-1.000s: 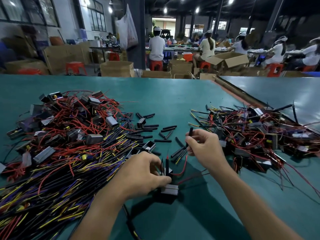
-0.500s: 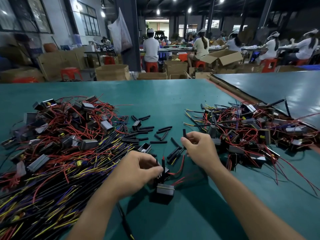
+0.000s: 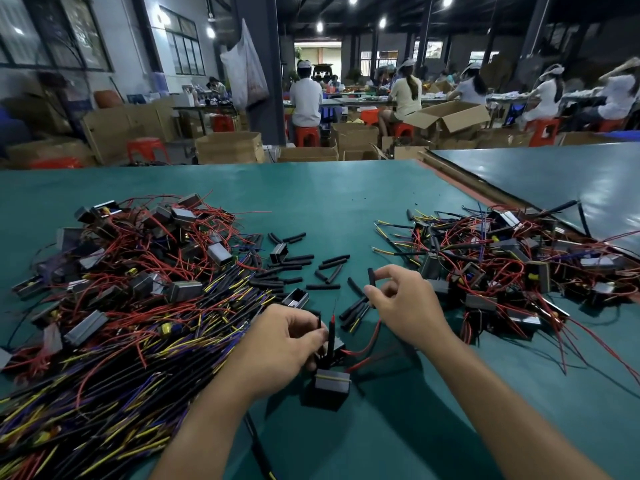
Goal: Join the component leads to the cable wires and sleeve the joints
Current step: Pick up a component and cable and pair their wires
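My left hand (image 3: 282,344) grips the wires of a small black boxy component (image 3: 331,384) that stands on the green table (image 3: 329,195). A sleeved red lead (image 3: 331,332) stands upright from that grip, next to a thin black wire end. My right hand (image 3: 403,303) hovers above and to the right, pinching a short black sleeve (image 3: 371,277) upright between thumb and forefinger. Red leads (image 3: 367,344) curl from the component toward my right wrist. The cable runs down under my left forearm.
Several loose black sleeves (image 3: 311,268) lie beyond my hands. A big heap of cables and components (image 3: 114,299) fills the left side. A second heap of wired components (image 3: 512,271) lies at the right. People sit at benches among cardboard boxes far behind.
My right hand has lifted slightly and opened its other fingers, still pinching the sleeve. My left hand keeps its grip on the leads. The camera tilted a little.
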